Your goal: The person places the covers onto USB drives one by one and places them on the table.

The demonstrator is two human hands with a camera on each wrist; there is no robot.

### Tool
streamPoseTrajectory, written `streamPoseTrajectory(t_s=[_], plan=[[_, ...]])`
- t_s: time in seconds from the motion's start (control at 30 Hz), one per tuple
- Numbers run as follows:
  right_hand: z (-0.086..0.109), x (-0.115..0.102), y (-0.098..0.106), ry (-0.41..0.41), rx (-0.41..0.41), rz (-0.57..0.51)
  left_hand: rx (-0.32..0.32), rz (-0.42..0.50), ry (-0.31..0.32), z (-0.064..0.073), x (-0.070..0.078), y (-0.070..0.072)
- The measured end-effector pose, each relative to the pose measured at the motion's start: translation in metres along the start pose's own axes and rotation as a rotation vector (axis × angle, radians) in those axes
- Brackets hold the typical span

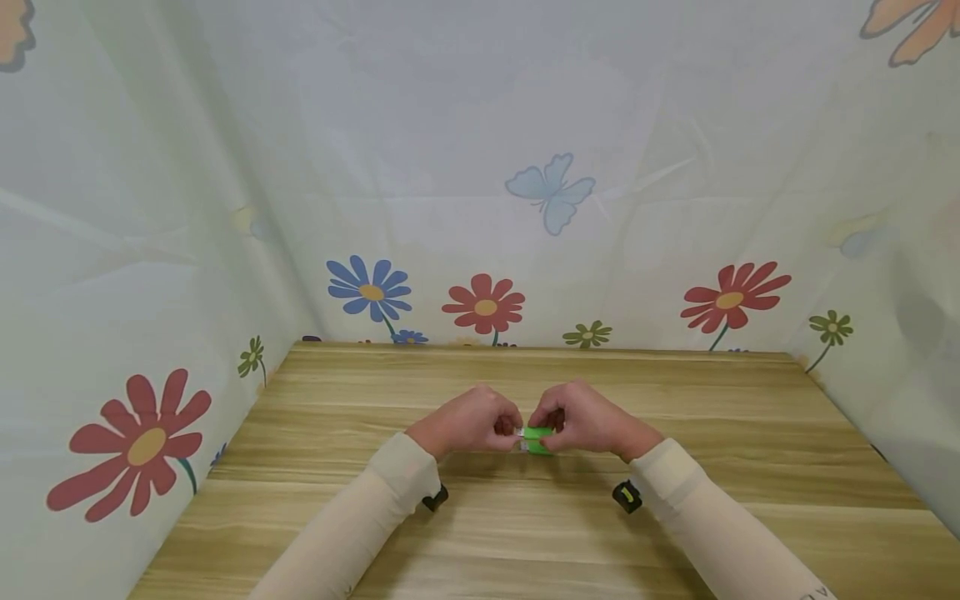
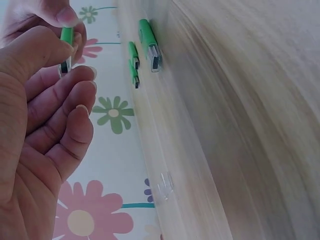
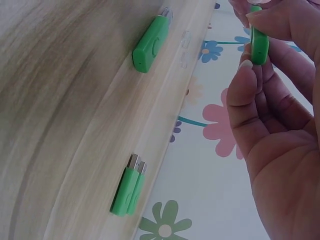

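"What's covered?"

"The thumb of the left hand [image 1: 474, 421] hides the middle of the held green stick [image 2: 67, 34] in the left wrist view."

"And at the edges?"

"The right hand [image 1: 588, 422] is cropped by the left wrist view's top edge, both sleeves [image 1: 341, 521] by the head view's bottom."

"Those clear pieces [image 3: 185, 39] on the table [image 3: 75, 125]?"

"Too small and faint to identify."

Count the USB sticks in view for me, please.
4: one held stick in left hand and right hand, one lone stick and two adjacent sticks on the table; hands may hide more.
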State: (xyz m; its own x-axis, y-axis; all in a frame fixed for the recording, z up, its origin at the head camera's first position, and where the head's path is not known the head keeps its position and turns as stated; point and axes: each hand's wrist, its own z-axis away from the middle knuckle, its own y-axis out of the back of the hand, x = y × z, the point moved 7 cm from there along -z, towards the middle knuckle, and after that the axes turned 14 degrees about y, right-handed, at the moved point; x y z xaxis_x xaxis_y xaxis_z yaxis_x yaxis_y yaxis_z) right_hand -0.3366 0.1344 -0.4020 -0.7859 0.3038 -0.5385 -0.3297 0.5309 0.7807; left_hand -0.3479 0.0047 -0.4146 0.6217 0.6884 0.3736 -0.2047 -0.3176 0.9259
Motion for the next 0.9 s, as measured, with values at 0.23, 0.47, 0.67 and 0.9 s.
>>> streamPoseTrajectory(t_s=[0.23, 0.47, 0.67, 0.9], plan=[[0.000, 0.000, 0.000, 0.032, 0.017, 0.021, -0.008, 0.015, -0.015, 0.000, 0.003, 0.001], [-0.002, -0.001, 0.002, 0.054, 0.029, 0.026, 0.001, 0.007, -0.040, 0.000, 0.006, 0.002], [0.000, 0.003, -0.001, 0.096, 0.052, 0.027, 0.006, -0.003, -0.063, -0.001, 0.006, -0.004], [0.003, 0.010, -0.005, 0.103, 0.061, 0.018, 0.021, -0.015, -0.089, -0.004, 0.006, -0.009]])
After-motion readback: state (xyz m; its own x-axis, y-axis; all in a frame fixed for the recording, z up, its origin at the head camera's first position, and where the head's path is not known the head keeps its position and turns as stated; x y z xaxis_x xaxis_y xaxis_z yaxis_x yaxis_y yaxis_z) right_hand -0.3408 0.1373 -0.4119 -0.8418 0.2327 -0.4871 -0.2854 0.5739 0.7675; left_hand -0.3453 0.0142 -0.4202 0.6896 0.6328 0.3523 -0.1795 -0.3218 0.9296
